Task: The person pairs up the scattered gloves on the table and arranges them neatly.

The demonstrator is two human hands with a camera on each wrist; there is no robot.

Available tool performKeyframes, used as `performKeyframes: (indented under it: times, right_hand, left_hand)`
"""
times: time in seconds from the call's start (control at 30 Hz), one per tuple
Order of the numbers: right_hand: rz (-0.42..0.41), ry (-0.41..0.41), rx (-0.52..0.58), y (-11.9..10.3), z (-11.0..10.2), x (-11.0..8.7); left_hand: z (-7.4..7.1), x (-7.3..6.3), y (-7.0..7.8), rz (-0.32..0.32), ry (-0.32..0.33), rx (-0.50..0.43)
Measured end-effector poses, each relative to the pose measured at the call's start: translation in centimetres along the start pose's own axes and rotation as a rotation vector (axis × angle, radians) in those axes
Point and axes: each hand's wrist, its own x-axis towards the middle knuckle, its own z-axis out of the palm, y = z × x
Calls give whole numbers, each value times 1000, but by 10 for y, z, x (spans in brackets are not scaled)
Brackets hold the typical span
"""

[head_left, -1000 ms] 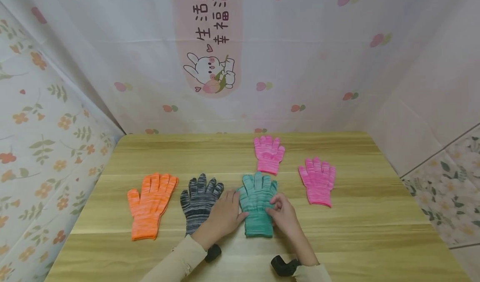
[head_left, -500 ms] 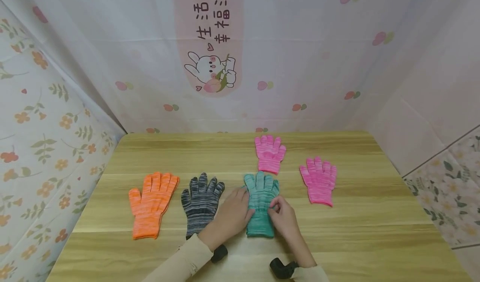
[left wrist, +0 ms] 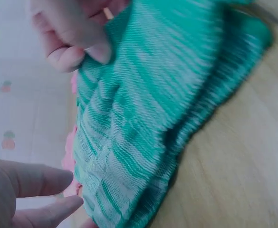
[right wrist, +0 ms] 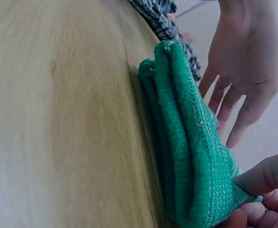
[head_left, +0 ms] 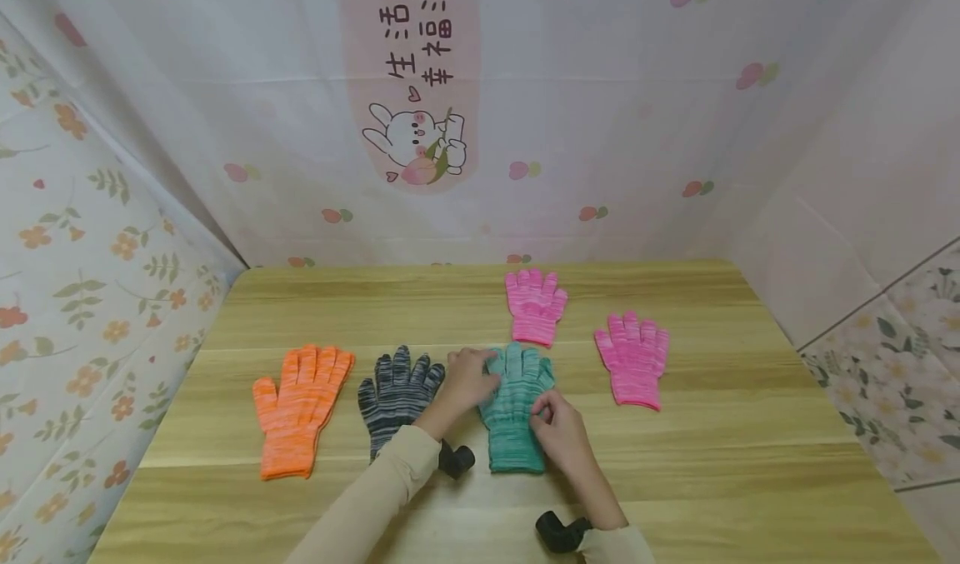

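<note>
Fingers of the right hand (head_left: 562, 436) pinch the green gloves (head_left: 513, 446), seemingly steadying them, while the left hand (head_left: 462, 384) hovers alongside, fingers unclenched

- Left side: the left sleeve (head_left: 363, 506) crosses above the cuff of the dark striped glove (head_left: 399, 399), blocking passage.
- Far side: a pink glove (head_left: 536, 307) lies just beyond the green glove (head_left: 513, 414).
- Right side: the right fingers (head_left: 552, 399) occupy the edge; bare tabletop (head_left: 750, 456) extends farther right.
- Near side: a gap separates the left wrist unit (head_left: 457, 461) and right wrist unit (head_left: 558, 535).
</note>
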Motion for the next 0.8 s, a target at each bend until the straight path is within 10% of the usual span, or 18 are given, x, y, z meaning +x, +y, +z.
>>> performKeyframes:
  times: [0.8]
  right_hand:
    - [13, -36, 3, 0, 1, 2]
  left_hand:
    - [0, 24, 1, -41, 94, -202]
